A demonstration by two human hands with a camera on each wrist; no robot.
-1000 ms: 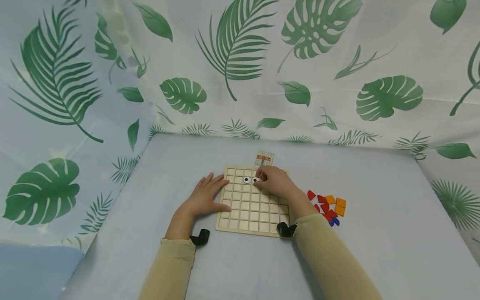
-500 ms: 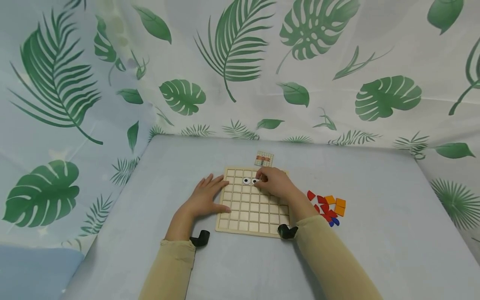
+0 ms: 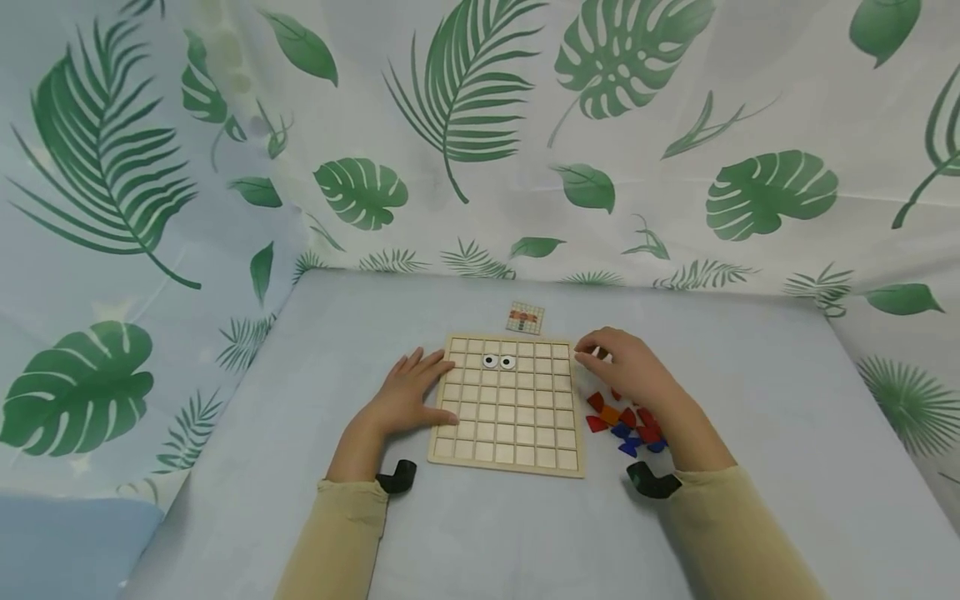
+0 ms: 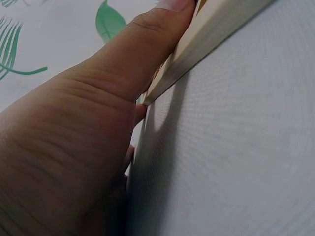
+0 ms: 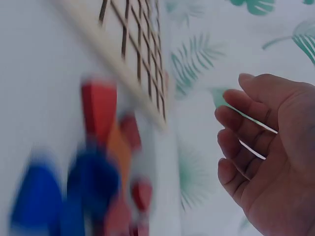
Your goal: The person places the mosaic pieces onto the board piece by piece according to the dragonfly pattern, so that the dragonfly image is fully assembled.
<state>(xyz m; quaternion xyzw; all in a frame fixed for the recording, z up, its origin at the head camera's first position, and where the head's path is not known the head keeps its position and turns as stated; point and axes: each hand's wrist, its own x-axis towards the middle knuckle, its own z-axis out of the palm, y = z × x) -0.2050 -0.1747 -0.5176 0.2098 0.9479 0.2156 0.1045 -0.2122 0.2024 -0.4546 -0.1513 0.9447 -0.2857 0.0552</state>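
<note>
A white cloth backdrop (image 3: 491,200) printed with green leaves and fronds rises behind and beside the pale grey table (image 3: 322,333) you work at. Your left hand (image 3: 408,393) lies with its fingers spread at the left side of the wooden grid board (image 3: 506,413), fingertips and thumb reaching onto its rim; the left wrist view shows the thumb over the raised wooden edge. The board lies flat in front of you, and two round eye pieces, the left one (image 3: 490,361) and the right one (image 3: 507,362), sit side by side in its second row from the top, in the third and fourth columns from the left. Your right hand (image 3: 630,362) is just beside the board's upper right edge, fingers loosely curved and the thumb apart from them, gripping nothing. Near it, partly hidden under your wrist, is a loose cluster of red pieces (image 3: 596,424), orange pieces (image 3: 611,415) and blue pieces (image 3: 629,447), blurred in the right wrist view. A small patterned card (image 3: 525,317) lies just beyond the board's far edge. Tan sleeves (image 3: 337,533) cover your forearms, and a black wrist device (image 3: 397,477) shows at your left wrist.
</note>
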